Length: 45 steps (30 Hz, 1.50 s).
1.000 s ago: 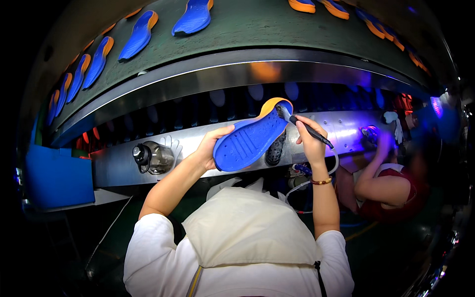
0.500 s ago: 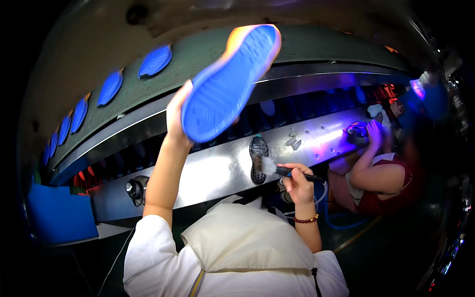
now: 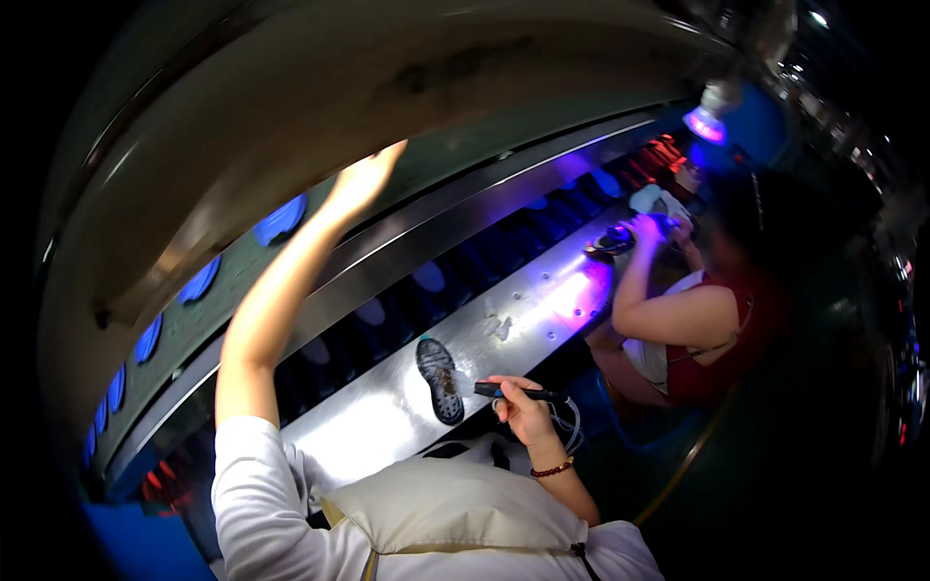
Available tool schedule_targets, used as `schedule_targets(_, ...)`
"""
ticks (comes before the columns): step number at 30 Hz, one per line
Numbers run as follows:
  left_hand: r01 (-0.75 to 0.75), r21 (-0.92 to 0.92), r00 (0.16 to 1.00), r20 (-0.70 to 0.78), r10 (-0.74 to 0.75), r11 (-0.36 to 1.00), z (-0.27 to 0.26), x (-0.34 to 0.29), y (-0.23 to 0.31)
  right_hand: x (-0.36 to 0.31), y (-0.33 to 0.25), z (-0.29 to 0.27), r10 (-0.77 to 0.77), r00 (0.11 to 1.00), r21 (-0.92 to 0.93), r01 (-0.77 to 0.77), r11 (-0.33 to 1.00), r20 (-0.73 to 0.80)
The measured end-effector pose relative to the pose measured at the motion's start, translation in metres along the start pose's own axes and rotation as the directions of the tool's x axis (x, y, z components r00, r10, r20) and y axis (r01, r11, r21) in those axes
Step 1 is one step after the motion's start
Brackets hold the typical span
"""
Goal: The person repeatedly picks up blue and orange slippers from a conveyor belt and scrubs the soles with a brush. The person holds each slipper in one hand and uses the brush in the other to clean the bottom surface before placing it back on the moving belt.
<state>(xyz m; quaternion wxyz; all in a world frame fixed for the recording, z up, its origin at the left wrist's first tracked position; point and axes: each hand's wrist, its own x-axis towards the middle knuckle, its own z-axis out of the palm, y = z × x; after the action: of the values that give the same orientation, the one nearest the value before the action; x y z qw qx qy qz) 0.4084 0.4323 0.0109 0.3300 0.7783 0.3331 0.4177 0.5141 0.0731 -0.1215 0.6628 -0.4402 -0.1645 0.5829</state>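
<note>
Holding a brush (image 3: 487,389) in the right hand (image 3: 525,418), with fingers closed around its black handle, just outside the near edge of the metal bench (image 3: 349,426). Pointing its pale bristles at the side of a black sole (image 3: 441,381); cannot tell touching from very near. Placed flat across the bench, with one end toward the far edge and the other end close to the near edge. Reaching with the left hand (image 3: 363,182), well apart from the right, above the green belt (image 3: 232,281). Cannot tell open or closed, because of fingertips partly hidden behind the hood (image 3: 291,126). Lying along the belt, to the left of this arm, in a row: blue soles (image 3: 281,221). Scattered on the bench, right of the black sole: grey scraps (image 3: 499,327). Farther right, near a glowing lamp (image 3: 705,128): a co-worker (image 3: 678,315) in red.
</note>
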Motion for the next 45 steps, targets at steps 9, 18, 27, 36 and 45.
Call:
schedule_targets(9,-0.27,0.775,0.961,0.258,0.103,0.571,-0.022,0.052,-0.015,-0.018,-0.009,-0.026,-0.048,0.994,0.046,0.053,0.998,-0.097)
schedule_targets(18,-0.276,0.465,0.96,0.177,0.217,0.841,-0.055,-0.108,0.043,0.005,-0.028,-0.013,-0.143,0.989,0.09,0.146,0.985,-0.034)
schedule_targets(27,0.228,-0.941,0.87,0.082,-0.486,0.25,-0.028,-0.237,0.027,0.028,-0.049,0.032,-0.238,0.956,0.071,0.229,0.971,0.171)
schedule_targets(36,0.533,-0.816,0.843,0.536,0.052,-0.224,-0.038,-0.322,-0.001,0.027,-0.04,0.094,-0.151,0.848,0.032,0.157,0.987,0.508)
schedule_targets(45,0.39,-0.843,0.839,0.492,-0.233,-0.371,-0.014,-0.329,0.032,0.071,-0.014,0.146,-0.089,0.893,-0.321,0.25,0.913,0.441)
